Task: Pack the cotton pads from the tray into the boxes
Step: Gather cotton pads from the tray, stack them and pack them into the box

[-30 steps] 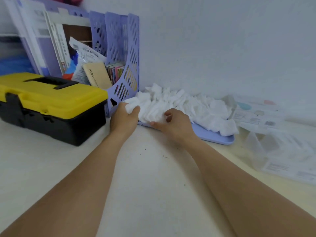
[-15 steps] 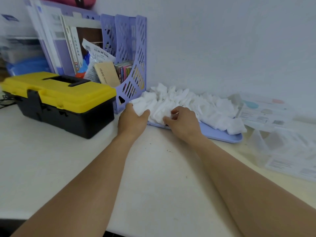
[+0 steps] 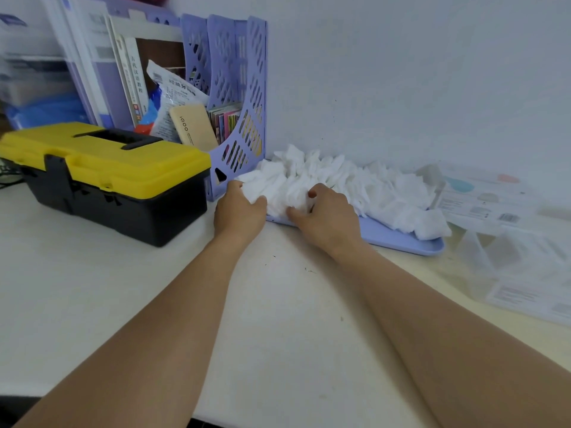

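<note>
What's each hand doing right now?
Left hand: grips cotton pads at the pile's left end.
Right hand: fingers curled into the pads, gripping a bunch.

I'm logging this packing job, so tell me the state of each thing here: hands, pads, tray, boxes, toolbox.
left hand: gripping pads at the pile's left end
right hand: fingers curled into the pads
cotton pads: heaped loose on the tray
tray: flat on the table
clear boxes: no pads visible inside
toolbox: lid closed
</note>
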Demonstrator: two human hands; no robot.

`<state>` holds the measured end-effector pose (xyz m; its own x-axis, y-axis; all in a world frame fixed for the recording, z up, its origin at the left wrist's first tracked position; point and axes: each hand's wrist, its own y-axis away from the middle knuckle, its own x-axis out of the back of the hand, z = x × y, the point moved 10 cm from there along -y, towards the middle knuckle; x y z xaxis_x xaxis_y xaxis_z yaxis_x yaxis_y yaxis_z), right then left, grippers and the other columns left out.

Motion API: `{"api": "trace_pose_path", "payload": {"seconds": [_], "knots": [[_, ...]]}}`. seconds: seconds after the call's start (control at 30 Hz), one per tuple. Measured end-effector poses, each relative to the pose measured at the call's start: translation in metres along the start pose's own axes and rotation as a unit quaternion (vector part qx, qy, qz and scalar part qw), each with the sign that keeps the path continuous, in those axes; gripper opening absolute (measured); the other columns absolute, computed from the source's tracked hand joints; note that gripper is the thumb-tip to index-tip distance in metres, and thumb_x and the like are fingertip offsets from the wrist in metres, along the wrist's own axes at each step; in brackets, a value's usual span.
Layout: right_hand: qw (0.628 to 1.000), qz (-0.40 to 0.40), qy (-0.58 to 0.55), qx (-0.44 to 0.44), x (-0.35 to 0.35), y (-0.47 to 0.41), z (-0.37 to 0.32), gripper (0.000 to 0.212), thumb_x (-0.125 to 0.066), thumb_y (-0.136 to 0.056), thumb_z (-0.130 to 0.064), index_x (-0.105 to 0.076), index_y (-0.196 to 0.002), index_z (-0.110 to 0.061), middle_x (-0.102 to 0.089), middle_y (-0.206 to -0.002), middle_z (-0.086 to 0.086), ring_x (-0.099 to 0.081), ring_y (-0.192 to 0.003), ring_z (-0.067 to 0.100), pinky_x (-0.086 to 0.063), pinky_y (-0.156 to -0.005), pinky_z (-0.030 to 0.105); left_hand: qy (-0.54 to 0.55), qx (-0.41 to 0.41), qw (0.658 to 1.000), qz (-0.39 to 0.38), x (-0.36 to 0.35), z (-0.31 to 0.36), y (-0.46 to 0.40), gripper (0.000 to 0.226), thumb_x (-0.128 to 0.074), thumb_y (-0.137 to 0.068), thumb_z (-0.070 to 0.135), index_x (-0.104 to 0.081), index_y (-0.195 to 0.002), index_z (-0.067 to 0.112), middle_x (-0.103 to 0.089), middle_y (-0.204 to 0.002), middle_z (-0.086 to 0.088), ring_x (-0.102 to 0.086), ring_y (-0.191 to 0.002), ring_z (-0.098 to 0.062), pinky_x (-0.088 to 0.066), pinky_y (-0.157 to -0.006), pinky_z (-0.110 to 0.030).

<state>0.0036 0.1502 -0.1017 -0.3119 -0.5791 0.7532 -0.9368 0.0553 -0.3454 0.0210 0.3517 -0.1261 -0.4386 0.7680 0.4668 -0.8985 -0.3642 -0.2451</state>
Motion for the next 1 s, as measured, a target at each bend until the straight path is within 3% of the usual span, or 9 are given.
{"api": "trace_pose_path", "payload": {"seconds": [0.23, 0.37, 0.47, 0.63, 0.67, 0.73, 0.8, 0.9, 1.0], "knots": [[0.999, 0.028, 0.015, 0.039, 0.013, 0.004, -0.007, 0.047, -0.055, -0.089, -0.029, -0.050, -0.134, -0.021, -0.064, -0.098, 0.003, -0.060, -0.088, 0.028, -0.047, -0.070, 0.036, -0.013, -0.015, 1.000, 0.014, 0.002, 0.006, 0.005, 0.059, -0.069, -0.089, 0.031, -0.043, -0.139, 0.011, -0.052, -0.138, -0.009, -0.051, -0.125, -0.030, -0.047, -0.097, -0.041], [0.999, 0.020, 0.002, 0.040, 0.012, 0.003, -0.002, 0.036, -0.051, -0.091, -0.023, -0.060, -0.126, -0.020, -0.067, -0.097, 0.003, -0.061, -0.088, 0.026, -0.049, -0.069, 0.036, -0.055, -0.056, 0.995, 0.056, 0.010, 0.018, 0.011, 0.069, -0.071, -0.088, 0.030, -0.036, -0.143, 0.010, -0.044, -0.145, -0.012, -0.041, -0.134, -0.033, -0.042, -0.102, -0.041], [0.995, 0.050, -0.078, 0.024, 0.019, 0.002, 0.006, 0.019, -0.052, -0.087, -0.019, -0.064, -0.100, -0.012, -0.066, -0.081, 0.006, -0.061, -0.076, 0.028, -0.052, -0.066, 0.040, -0.105, -0.090, 0.986, 0.088, 0.017, 0.031, 0.019, 0.072, -0.070, -0.089, 0.033, -0.033, -0.146, 0.008, -0.039, -0.148, -0.014, -0.033, -0.138, -0.034, -0.036, -0.108, -0.043], [0.957, 0.070, -0.283, -0.014, 0.056, 0.011, 0.011, 0.027, -0.055, -0.084, -0.020, -0.071, -0.106, -0.017, -0.065, -0.079, -0.004, -0.060, -0.072, 0.019, -0.054, -0.067, 0.034, -0.015, -0.261, 0.954, 0.144, 0.030, 0.075, 0.042, 0.048, -0.064, -0.093, 0.034, -0.053, -0.131, 0.008, -0.053, -0.129, -0.010, -0.048, -0.123, -0.027, -0.042, -0.103, -0.037], [0.944, 0.048, -0.324, -0.028, 0.065, 0.015, 0.013, 0.025, -0.055, -0.086, -0.013, -0.071, -0.105, -0.016, -0.066, -0.079, -0.001, -0.060, -0.069, 0.021, -0.054, -0.062, 0.033, 0.064, -0.264, 0.956, 0.110, 0.027, 0.084, 0.046, 0.043, -0.063, -0.094, 0.034, -0.054, -0.130, 0.012, -0.055, -0.126, -0.006, -0.052, -0.118, -0.021, -0.046, -0.099, -0.033], [0.912, -0.039, -0.404, -0.052, 0.073, 0.025, 0.016, 0.026, -0.052, -0.090, -0.003, -0.071, -0.106, -0.010, -0.065, -0.078, 0.008, -0.059, -0.064, 0.024, -0.051, -0.054, 0.030, 0.269, -0.153, 0.950, -0.037, 0.004, 0.095, 0.051, 0.034, -0.062, -0.097, 0.036, -0.055, -0.127, 0.022, -0.060, -0.122, -0.001, -0.062, -0.107, -0.013, -0.055, -0.087, -0.032], [0.882, -0.126, -0.449, -0.071, 0.081, 0.041, 0.022, 0.023, -0.050, -0.092, 0.000, -0.069, -0.101, -0.007, -0.063, -0.073, 0.011, -0.057, -0.057, 0.025, -0.048, -0.050, 0.029, 0.390, 0.006, 0.893, -0.224, -0.043, 0.110, 0.072, 0.023, -0.061, -0.098, 0.037, -0.060, -0.118, 0.025, -0.067, -0.113, 0.000, -0.069, -0.095, -0.018, -0.061, -0.072, -0.037], [0.902, -0.145, -0.394, -0.097, 0.110, 0.058, 0.050, 0.012, -0.054, -0.094, -0.004, -0.066, -0.094, -0.003, -0.060, -0.070, 0.011, -0.055, -0.052, 0.023, -0.046, -0.046, 0.028, 0.361, 0.060, 0.864, -0.345, -0.090, 0.132, 0.105, 0.017, -0.063, -0.097, 0.031, -0.066, -0.113, 0.025, -0.069, -0.116, -0.003, -0.069, -0.094, -0.025, -0.058, -0.067, -0.037], [0.945, -0.070, -0.306, -0.094, 0.157, 0.065, 0.084, 0.015, -0.065, -0.092, -0.011, -0.069, -0.106, -0.006, -0.068, -0.078, 0.016, -0.063, -0.056, 0.026, -0.053, -0.053, 0.032, 0.370, 0.125, 0.805, -0.447, -0.137, 0.151, 0.151, 0.030, -0.051, -0.102, 0.026, -0.066, -0.123, 0.010, -0.071, -0.119, -0.014, -0.070, -0.097, -0.029, -0.059, -0.076, -0.041]]}}
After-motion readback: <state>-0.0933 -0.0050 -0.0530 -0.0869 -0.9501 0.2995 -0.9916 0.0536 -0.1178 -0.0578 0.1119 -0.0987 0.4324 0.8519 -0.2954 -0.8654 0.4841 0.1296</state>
